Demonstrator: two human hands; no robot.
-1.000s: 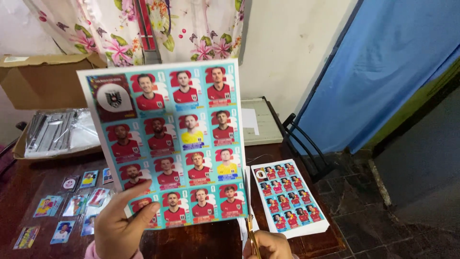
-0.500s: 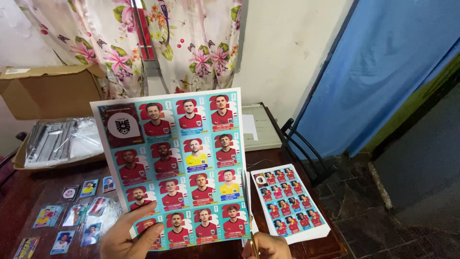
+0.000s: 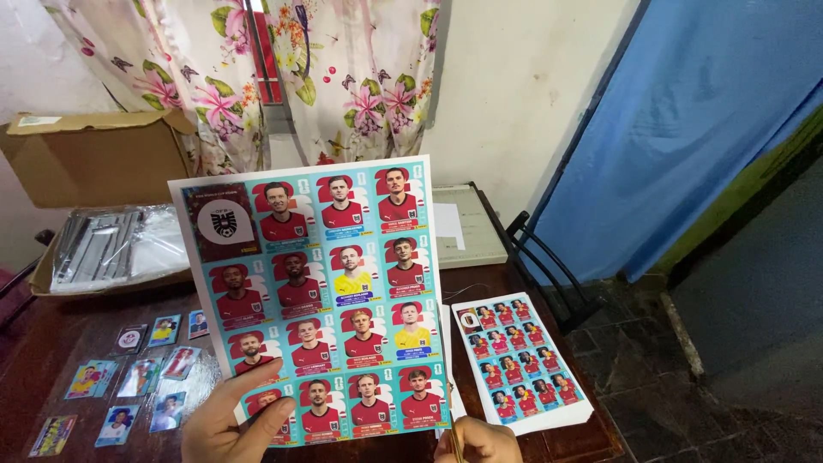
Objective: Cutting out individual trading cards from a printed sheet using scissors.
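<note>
My left hand (image 3: pixel 233 422) holds up a large sheet of player stickers (image 3: pixel 330 300) by its lower left corner, thumb on the front. The sheet has turquoise cells with figures in red shirts and a dark emblem cell at the top left. At the bottom edge my right hand (image 3: pixel 484 442) is closed on a thin yellowish tool (image 3: pixel 452 439), whose kind I cannot tell, right under the sheet's lower right corner. A stack of similar sticker sheets (image 3: pixel 521 360) lies on the dark wooden table (image 3: pixel 60 343) to the right.
Several loose cut stickers (image 3: pixel 137 377) lie on the table's left part. Behind them stand an open cardboard box with plastic-wrapped packs (image 3: pixel 111 244) and a second cardboard box (image 3: pixel 94 159). A black chair (image 3: pixel 549 266) stands right of the table, near a blue door (image 3: pixel 711 120).
The sticker sheet has dropped lower and shifted right in view. My left hand's grip has moved along its lower left corner. My right hand stays at the bottom edge.
</note>
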